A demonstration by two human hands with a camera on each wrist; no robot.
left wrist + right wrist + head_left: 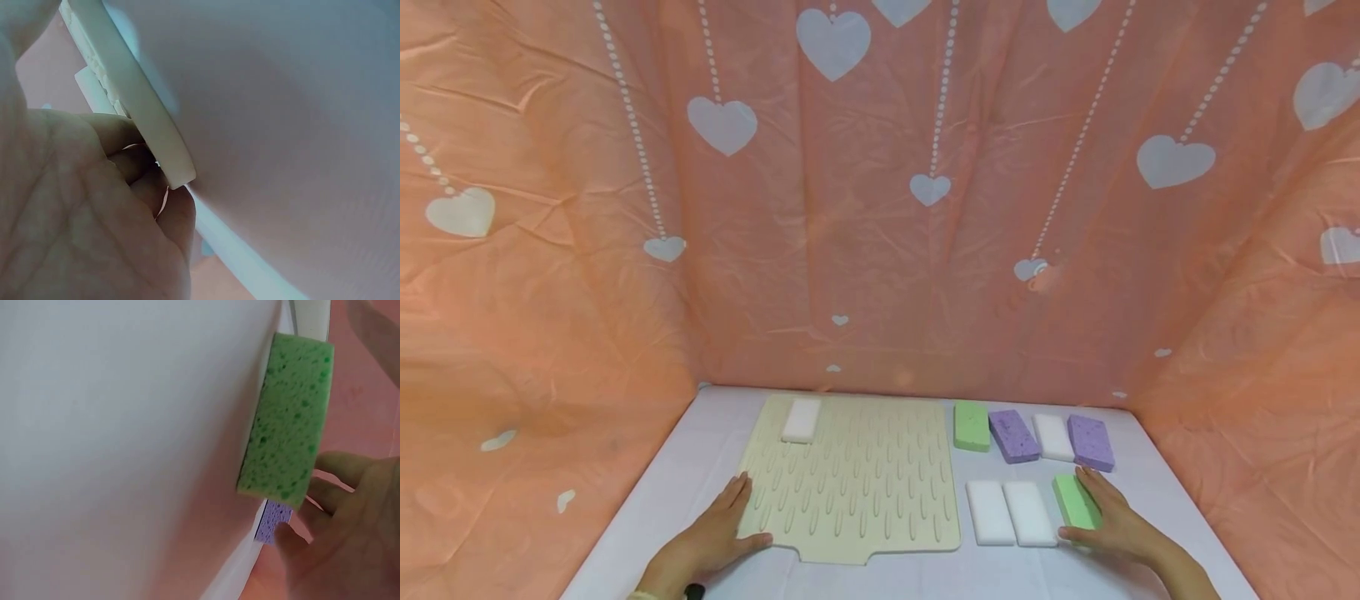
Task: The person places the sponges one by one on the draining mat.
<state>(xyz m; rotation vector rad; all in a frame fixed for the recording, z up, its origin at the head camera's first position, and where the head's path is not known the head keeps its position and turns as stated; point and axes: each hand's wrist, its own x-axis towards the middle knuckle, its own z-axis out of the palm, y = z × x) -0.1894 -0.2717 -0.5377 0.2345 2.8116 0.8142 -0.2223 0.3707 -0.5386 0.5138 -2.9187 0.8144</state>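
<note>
A beige ridged mat lies flat on the table with a white sponge block on its far left part. My left hand is at the mat's left front corner, fingers extended along its edge; in the left wrist view the fingertips meet the beige rim. On the right, my right hand spreads around a green sponge, thumb at its near left side and fingers at its right. The right wrist view shows this porous green sponge with loosely bent fingers beside it and the thumb apart.
Two white blocks lie side by side left of the right hand. Behind them runs a row: a green sponge, a purple sponge, a white block and another purple sponge. Orange heart-patterned sheeting walls the table.
</note>
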